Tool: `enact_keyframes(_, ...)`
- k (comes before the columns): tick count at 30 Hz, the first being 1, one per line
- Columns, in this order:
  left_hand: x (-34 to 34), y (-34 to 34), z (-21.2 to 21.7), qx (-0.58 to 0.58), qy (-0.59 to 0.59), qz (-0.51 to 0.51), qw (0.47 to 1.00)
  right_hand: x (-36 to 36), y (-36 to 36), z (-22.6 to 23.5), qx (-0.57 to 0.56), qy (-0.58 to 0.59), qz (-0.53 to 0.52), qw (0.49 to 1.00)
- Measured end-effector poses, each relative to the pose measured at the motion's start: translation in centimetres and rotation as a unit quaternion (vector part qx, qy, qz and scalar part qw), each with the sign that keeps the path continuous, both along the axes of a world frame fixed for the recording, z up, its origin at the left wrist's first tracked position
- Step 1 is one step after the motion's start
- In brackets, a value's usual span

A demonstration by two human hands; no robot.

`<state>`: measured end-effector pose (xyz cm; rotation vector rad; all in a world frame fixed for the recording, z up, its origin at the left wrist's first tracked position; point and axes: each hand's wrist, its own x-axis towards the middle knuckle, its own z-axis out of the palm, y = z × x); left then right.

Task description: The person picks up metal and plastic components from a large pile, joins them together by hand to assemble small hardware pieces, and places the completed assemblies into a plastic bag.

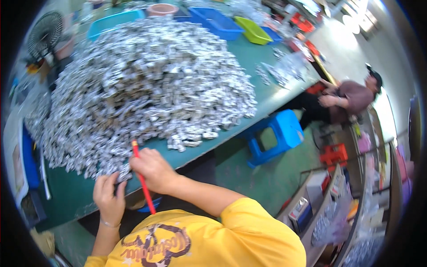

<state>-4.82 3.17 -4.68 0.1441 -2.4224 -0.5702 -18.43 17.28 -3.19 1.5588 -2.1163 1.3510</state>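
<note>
A huge heap of small silvery metal pieces [147, 75] covers most of the green table [195, 155]. At its near edge, my left hand [108, 200] is closed, thumb and fingers pinched on a small silvery metal piece [123, 172]. Just to the right, my right hand [155, 172] is wrapped around a slim red stick [146, 194] with a yellowish band near its upper end. The stick slants down toward my yellow shirt. Both hands are close together, beside the table's front edge. Blur hides the exact shape of the pinched piece.
Behind the heap stand a turquoise tub [116, 23], a blue tub [216, 24] and a green tray [252, 31]. A black fan [46, 34] is at far left. Right of the table are a blue stool [278, 133], another person [351, 100] and loaded shelves [311, 213].
</note>
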Motion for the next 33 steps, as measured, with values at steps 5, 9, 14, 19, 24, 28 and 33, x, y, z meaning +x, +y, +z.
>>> enact_keyframes(5,-0.1,0.4,-0.2,0.095,-0.021,-0.001,0.995,0.4,0.6,0.8,0.003,-0.006,0.021,1.0)
enact_keyframes(9,1.0,0.1,1.1,0.094,-0.01,0.03,0.995,1.0,-0.3,0.9,-0.052,0.009,0.061,0.997)
enact_keyframes(14,0.5,0.4,1.3,0.189,-0.003,0.017,0.982,0.6,0.6,0.5,-0.087,-0.005,0.03,0.996)
enact_keyframes(19,2.8,-0.5,0.0,0.246,0.014,0.046,0.968,2.0,-1.4,0.6,-0.157,-0.23,0.135,0.951)
enact_keyframes(24,0.6,1.8,3.0,0.308,-0.013,0.011,0.951,1.9,1.1,0.2,-0.097,-0.435,0.089,0.891)
enact_keyframes(28,1.6,1.4,4.3,0.345,-0.032,-0.036,0.937,3.1,1.7,1.5,-0.109,-0.541,0.129,0.824)
enact_keyframes(33,3.9,1.1,3.5,0.351,0.007,-0.043,0.935,4.0,0.7,0.8,-0.094,-0.539,0.181,0.817)
